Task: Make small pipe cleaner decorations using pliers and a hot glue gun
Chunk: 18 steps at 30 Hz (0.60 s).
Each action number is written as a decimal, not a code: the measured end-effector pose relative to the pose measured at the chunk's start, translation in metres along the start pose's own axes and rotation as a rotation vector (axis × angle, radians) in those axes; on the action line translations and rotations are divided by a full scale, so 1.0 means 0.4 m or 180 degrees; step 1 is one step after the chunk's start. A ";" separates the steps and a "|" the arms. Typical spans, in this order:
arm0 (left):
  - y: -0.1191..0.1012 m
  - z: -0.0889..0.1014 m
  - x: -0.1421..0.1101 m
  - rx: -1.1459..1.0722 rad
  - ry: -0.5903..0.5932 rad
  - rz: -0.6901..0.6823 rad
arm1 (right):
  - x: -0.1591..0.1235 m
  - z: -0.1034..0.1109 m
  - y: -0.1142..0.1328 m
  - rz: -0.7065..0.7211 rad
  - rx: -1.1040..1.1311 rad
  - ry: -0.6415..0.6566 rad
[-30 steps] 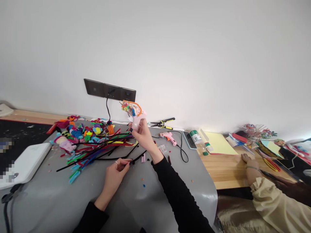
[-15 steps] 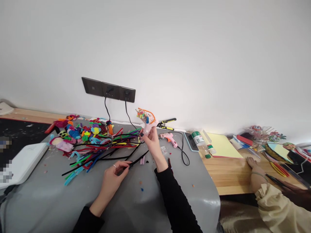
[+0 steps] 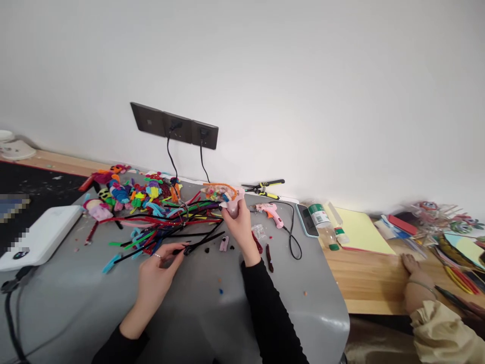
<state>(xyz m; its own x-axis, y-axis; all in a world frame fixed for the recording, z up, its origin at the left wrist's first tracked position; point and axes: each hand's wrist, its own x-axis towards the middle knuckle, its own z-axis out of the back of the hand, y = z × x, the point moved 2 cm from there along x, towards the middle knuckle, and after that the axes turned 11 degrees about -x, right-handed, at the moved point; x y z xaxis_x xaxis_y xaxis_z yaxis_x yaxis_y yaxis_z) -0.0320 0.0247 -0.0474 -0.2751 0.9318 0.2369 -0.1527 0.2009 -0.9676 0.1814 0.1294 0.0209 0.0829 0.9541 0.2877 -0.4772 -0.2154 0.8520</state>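
My left hand (image 3: pixel 153 275), low over the grey table mat, pinches a black pipe cleaner (image 3: pixel 206 240) between thumb and fingertips. In my right hand (image 3: pixel 240 230) is a pale pink handheld thing (image 3: pixel 234 202) with colourful bits and an orange fuzzy arc at its far end; its kind is unclear. That end tips left, over a pile of coloured pipe cleaners (image 3: pixel 149 220). Small pipe-cleaner figures (image 3: pixel 121 194) lie behind the pile. A pink glue gun (image 3: pixel 273 215) rests just right of my right hand.
Yellow-and-black pliers (image 3: pixel 271 183) lie against the wall. To the right are a phone (image 3: pixel 306 221), a plastic bottle (image 3: pixel 322 225) and yellow paper (image 3: pixel 364 232). A white device (image 3: pixel 47 232) sits at left. Another person's hand (image 3: pixel 411 265) rests on the wooden table.
My right hand has carried the pink thing rightward and down, and its decorated end now tips left. My left hand, still pinching the black pipe cleaner, has shifted left. The camera view has shifted slightly.
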 end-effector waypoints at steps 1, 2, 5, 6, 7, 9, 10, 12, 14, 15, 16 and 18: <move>0.000 0.006 0.002 0.0157 -0.0002 -0.0047 | 0.000 0.000 -0.001 0.0019 -0.0075 0.0003; 0.001 0.012 0.004 0.0309 0.0007 -0.0094 | 0.000 -0.001 0.000 0.0045 -0.0128 0.0015; 0.000 0.025 0.009 0.0678 0.0019 -0.0251 | -0.002 -0.001 0.004 0.0115 -0.0201 0.0076; -0.002 0.029 0.010 0.0769 0.0019 -0.0309 | -0.004 -0.001 0.005 0.0114 -0.0229 0.0094; -0.005 0.031 0.011 0.0840 0.0032 -0.0363 | -0.005 0.000 0.007 0.0095 -0.0266 0.0102; -0.013 0.035 0.012 0.0923 0.0085 -0.0461 | -0.008 0.001 0.010 -0.0002 -0.0336 0.0091; -0.017 0.037 0.012 0.0941 0.0121 -0.0506 | -0.009 0.002 0.013 -0.0068 -0.0336 0.0097; -0.023 0.040 0.011 0.0935 0.0188 -0.0596 | -0.009 0.004 0.018 -0.0185 -0.0184 0.0191; -0.026 0.044 0.008 0.0882 0.0269 -0.0695 | -0.007 0.007 0.024 -0.0251 0.0083 0.0306; -0.027 0.046 0.007 0.0837 0.0318 -0.0744 | -0.006 0.009 0.026 -0.0269 0.0200 0.0344; -0.026 0.048 0.006 0.0791 0.0366 -0.0789 | -0.005 0.011 0.028 -0.0282 0.0288 0.0363; -0.024 0.053 0.004 0.0729 0.0480 -0.0886 | -0.004 0.017 0.029 -0.0306 0.0381 0.0369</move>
<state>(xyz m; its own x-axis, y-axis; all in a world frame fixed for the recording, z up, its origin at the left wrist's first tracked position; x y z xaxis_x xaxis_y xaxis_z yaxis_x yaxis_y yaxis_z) -0.0512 0.0178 -0.0357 -0.0532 0.8886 0.4556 -0.4146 0.3954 -0.8196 0.1815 0.1241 0.0334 0.0185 0.9876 0.1559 -0.3639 -0.1386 0.9211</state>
